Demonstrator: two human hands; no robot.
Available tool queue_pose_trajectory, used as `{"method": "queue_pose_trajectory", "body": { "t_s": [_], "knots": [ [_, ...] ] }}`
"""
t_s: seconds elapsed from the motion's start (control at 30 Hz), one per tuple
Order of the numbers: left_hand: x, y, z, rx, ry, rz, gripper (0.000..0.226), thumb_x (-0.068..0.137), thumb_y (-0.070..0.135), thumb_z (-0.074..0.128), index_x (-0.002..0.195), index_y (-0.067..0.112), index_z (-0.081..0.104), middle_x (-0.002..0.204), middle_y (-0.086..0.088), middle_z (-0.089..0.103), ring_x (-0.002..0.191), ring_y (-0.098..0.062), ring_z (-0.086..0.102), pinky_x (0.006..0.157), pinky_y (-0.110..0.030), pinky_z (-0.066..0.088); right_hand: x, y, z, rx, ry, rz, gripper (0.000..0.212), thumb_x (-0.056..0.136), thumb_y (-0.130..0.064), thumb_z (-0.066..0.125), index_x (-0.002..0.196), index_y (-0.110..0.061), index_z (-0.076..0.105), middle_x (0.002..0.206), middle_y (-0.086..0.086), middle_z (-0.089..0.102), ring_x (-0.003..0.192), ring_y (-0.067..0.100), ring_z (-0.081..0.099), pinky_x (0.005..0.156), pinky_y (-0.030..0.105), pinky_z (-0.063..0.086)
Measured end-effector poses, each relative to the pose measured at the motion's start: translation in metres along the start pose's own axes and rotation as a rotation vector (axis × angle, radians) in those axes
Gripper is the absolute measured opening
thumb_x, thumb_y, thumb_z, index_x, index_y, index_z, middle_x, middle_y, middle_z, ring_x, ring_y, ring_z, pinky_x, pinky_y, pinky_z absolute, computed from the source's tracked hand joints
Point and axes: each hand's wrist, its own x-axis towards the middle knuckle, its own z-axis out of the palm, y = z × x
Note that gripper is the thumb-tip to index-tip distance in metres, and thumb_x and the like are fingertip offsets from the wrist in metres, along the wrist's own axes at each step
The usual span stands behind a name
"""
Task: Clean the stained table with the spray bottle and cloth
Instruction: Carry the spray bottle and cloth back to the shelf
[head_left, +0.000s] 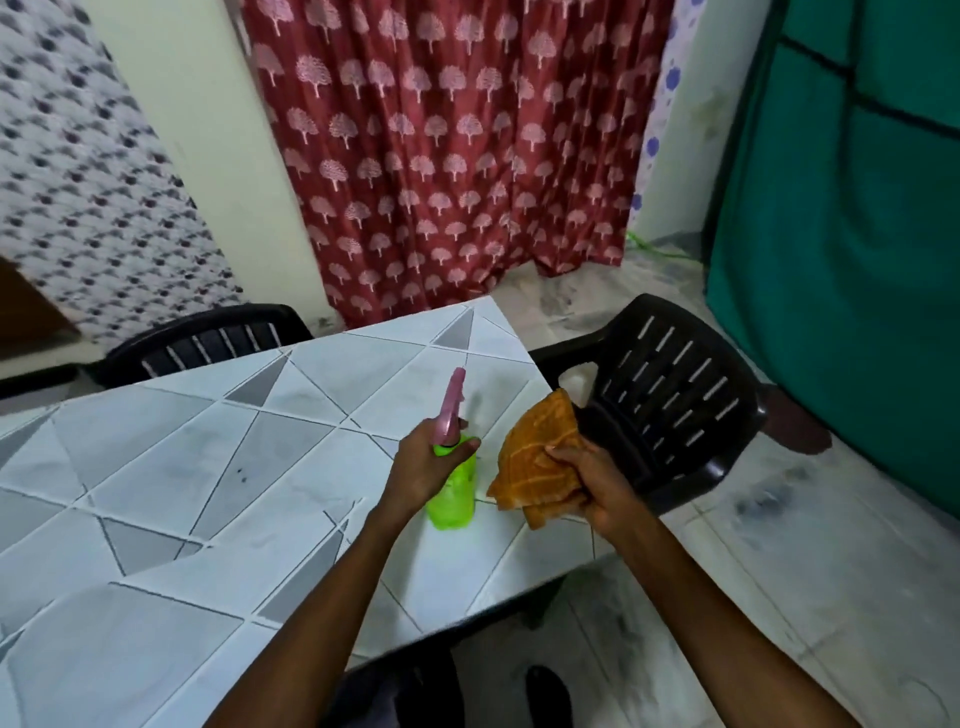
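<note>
Head view: the left hand (423, 462) grips the spray bottle (454, 493) at its neck, fingers (470, 443) curled round just under the pink spray head, which points away from the person. The green bottle body hangs below those fingers, close over the patterned counter (182, 467); whether its base touches the surface cannot be told. The right hand (597, 483) clutches a folded orange cloth (535, 457), which fans up and left of its fingers, just beside the bottle, above the counter's right edge. A few small dark specks (240, 472) mark the counter well left of the left fingers. A black chair (670, 395) stands right of the cloth, beyond the right fingers.
</note>
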Motion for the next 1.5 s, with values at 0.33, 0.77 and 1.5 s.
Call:
{"method": "queue_pose_trajectory", "body": {
  "t_s": [0.33, 0.77, 1.5],
  "knots": [
    [-0.032, 0.015, 0.009, -0.135, 0.453, -0.185, 0.031, 0.083, 0.058, 0.069, 0.093, 0.03, 0.058, 0.098, 0.014, 0.066, 0.089, -0.011, 0.064, 0.081, -0.047, 0.052, 0.07, -0.021, 0.012, -0.173, -0.283, 0.075, 0.058, 0.066, -0.022, 0.089, 0.116, 0.0, 0.068, 0.104, 0.02, 0.069, 0.097, 0.035, 0.064, 0.076, 0.038, 0.051],
    [-0.244, -0.01, -0.092, -0.057, 0.895, -0.43, 0.039, 0.075, 0.068, 0.065, 0.093, 0.034, 0.064, 0.088, 0.014, 0.071, 0.087, -0.008, 0.067, 0.081, -0.041, 0.054, -0.033, 0.079, 0.143, -0.34, -0.705, 0.213, 0.064, 0.068, -0.024, 0.088, 0.124, -0.003, 0.065, 0.108, 0.021, 0.073, 0.089, 0.042, 0.069, 0.072, 0.044, 0.051],
    [-0.739, -0.135, -0.252, 0.085, 1.436, -0.812, 0.049, 0.067, 0.077, 0.057, 0.095, 0.038, 0.065, 0.086, 0.011, 0.071, 0.087, -0.015, 0.067, 0.074, -0.035, 0.052, -0.38, 0.388, 0.415, -0.704, -1.141, 0.345, 0.036, 0.09, -0.003, 0.063, 0.126, 0.001, 0.063, 0.119, 0.026, 0.069, 0.104, 0.036, 0.067, 0.095, 0.047, 0.054]
  ]
}}
